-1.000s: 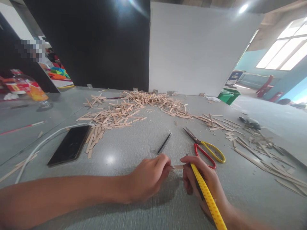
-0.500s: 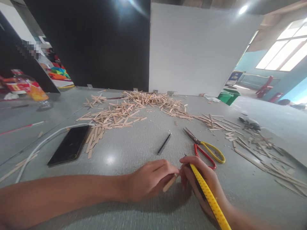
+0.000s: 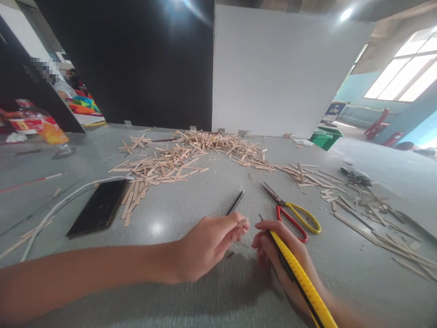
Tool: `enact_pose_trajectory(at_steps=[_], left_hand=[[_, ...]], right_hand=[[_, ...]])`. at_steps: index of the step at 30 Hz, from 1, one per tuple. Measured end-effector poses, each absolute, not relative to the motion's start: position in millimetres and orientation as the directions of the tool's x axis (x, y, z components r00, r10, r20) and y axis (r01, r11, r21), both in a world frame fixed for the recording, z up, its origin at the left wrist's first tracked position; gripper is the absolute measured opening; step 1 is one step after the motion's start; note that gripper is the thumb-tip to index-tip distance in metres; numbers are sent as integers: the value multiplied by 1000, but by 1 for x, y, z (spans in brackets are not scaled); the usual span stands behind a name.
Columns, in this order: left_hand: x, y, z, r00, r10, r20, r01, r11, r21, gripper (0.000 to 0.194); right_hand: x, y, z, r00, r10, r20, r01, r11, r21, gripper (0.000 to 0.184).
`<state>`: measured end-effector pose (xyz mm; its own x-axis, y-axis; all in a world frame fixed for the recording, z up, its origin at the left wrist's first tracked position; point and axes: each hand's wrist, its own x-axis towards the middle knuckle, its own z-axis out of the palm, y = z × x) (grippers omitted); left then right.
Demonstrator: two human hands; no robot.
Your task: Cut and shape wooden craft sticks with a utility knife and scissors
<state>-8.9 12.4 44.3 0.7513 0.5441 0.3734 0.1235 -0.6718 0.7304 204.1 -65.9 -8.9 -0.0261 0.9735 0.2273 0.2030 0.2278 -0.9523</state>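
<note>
My right hand (image 3: 285,250) is wrapped round a yellow and black utility knife (image 3: 300,282), its thin blade tip showing past the index finger. To its left, a small gap away, is my left hand (image 3: 213,243) with thumb and fingers pinched together; whatever they may hold is hidden. Just under the left fingers shows a small brown wood piece (image 3: 230,255). A dark pen (image 3: 236,202) lies beyond the left hand, partly covered by it. Scissors (image 3: 285,202) with one red and one yellow handle lie open beyond the right hand.
A large heap of wooden sticks (image 3: 170,161) spreads across the table's back. More wood strips (image 3: 372,218) lie at right. A phone (image 3: 99,207) and white cable (image 3: 51,214) are at left, with a bottle (image 3: 51,130) behind. Black and white panels (image 3: 273,68) stand at the back.
The short wooden stick seen in my left fingers has gone from between the hands. My left hand has moved up and slightly left, away from the right hand, covering the pen's lower end.
</note>
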Motion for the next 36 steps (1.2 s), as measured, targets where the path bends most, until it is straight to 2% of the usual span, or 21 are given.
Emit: enact_pose_trajectory(at_steps=[3,6,8,14,20,27,36], left_hand=[[-9,9,70,730,678,81,333,-456,825,23],[-11,5,97,719,671,-180,497,-317,808,29],[-14,3,111,735,628,-257,518,-275,810,30],[-24,-1,134,759,627,-173,449,-312,837,34],[-32,-6,140,779,604,-171,413,-288,864,37],[-43,-17,130,737,670,92,269,-415,869,41],[-43,-20,144,741,670,54,330,-433,839,43]], right_hand=[[204,-66,-10,-13,984,177,182,177,-967,23],[205,-66,-11,-34,987,159,180,162,-970,23],[205,-66,-11,-51,985,165,171,171,-970,22],[202,-66,-6,-57,993,99,122,105,-987,27],[201,-65,-4,-48,993,107,146,113,-983,26],[203,-64,-11,-36,991,126,167,130,-977,24],[203,-65,-5,-67,985,161,192,171,-966,21]])
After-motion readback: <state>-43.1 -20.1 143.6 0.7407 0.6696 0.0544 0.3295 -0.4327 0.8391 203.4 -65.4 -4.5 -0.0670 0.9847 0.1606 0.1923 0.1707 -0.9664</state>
